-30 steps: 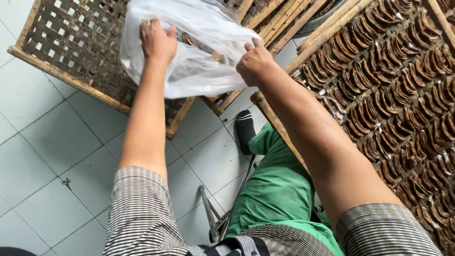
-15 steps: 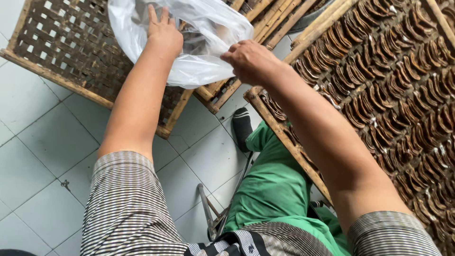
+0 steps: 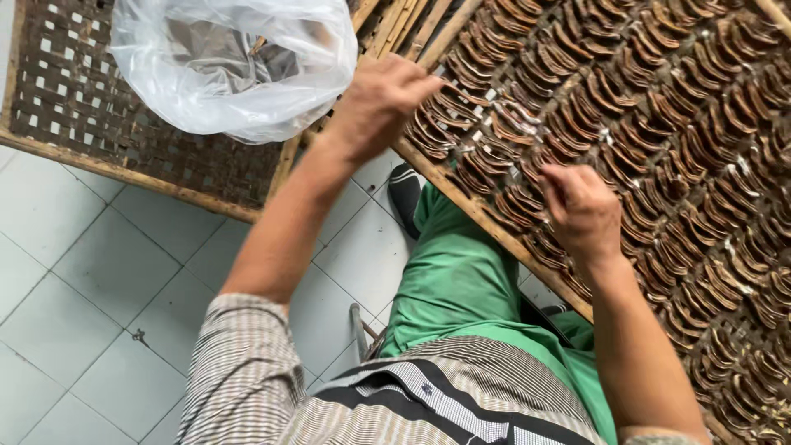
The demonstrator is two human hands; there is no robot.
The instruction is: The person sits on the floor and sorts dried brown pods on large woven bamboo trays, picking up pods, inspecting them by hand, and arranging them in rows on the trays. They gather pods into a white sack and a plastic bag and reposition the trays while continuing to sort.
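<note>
A woven bamboo tray [image 3: 494,221] on the right is packed with rows of curved dried brown slices [image 3: 659,124]. My left hand [image 3: 379,103] reaches over the tray's near edge, fingers together and touching slices at its top corner. Whether it holds any is unclear. Further down the tray, my right hand [image 3: 581,210] is curled, its fingertips pinched on slices. A clear plastic bag [image 3: 239,66] with some dark pieces inside lies apart from both hands on an empty woven tray [image 3: 99,156] at the left.
Bamboo slats [image 3: 404,29] lie between the two trays. White floor tiles [image 3: 91,280] lie below. My green trousers [image 3: 470,280] and a dark shoe [image 3: 404,194] sit under the full tray's edge. A metal stool leg [image 3: 358,330] shows near my knee.
Both hands have let go of the plastic bag and moved right onto the tray of slices. The bag now rests on the empty tray. The view has shifted right.
</note>
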